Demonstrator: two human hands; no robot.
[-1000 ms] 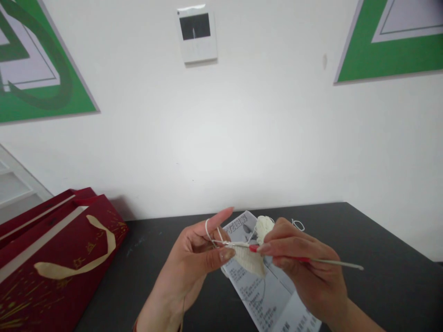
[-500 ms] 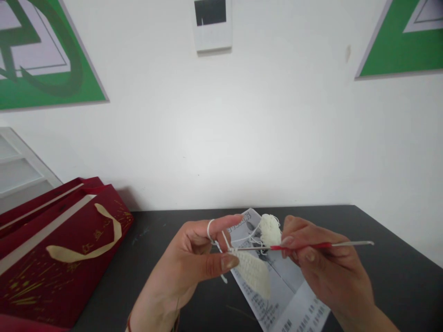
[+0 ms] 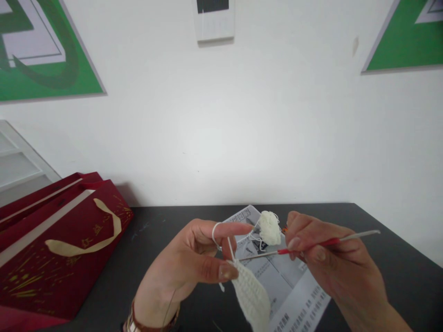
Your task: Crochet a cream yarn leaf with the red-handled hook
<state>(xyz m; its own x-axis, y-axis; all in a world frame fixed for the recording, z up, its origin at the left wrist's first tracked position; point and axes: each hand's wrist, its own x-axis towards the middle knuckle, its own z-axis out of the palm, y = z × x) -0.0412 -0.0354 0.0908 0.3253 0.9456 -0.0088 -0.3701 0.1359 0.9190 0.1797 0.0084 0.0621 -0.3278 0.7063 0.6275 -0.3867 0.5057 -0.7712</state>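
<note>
At 9 o'clock of the dark table (image 3: 380,272) lay a dark red paper gift bag with gold print and a cream ribbon handle (image 3: 62,240), well apart from the hands; it played no part.

The left hand (image 3: 194,267) sat near 7 o'clock; thumb and middle finger were pressed together, pinching the top edge of a small cream crocheted strip of ribbed fabric (image 3: 252,297), which hung down from the pinch toward 6 o'clock; the index finger was extended with the white working yarn (image 3: 216,233) looped around it, tensioned.

Between the hands, at centre, a printed grey-and-white paper instruction sheet (image 3: 290,290) lay flat on the table; a small ball of cream yarn (image 3: 270,227) rested at its far end, toward 12 o'clock of the hands.

The right hand (image 3: 332,267), near 5 o'clock, was closed in a pinch on the red grip of a slim metal crochet hook (image 3: 311,244); the hook tip pointed toward 9 o'clock, meeting the strip's top edge just beside the left thumb.

Judgement: mid-stitch, hook at the row edge; whether a loop sat on the tip could not be told. The next move would call for catching the tensioned yarn and drawing it through, with the left pinch kept firm.
</note>
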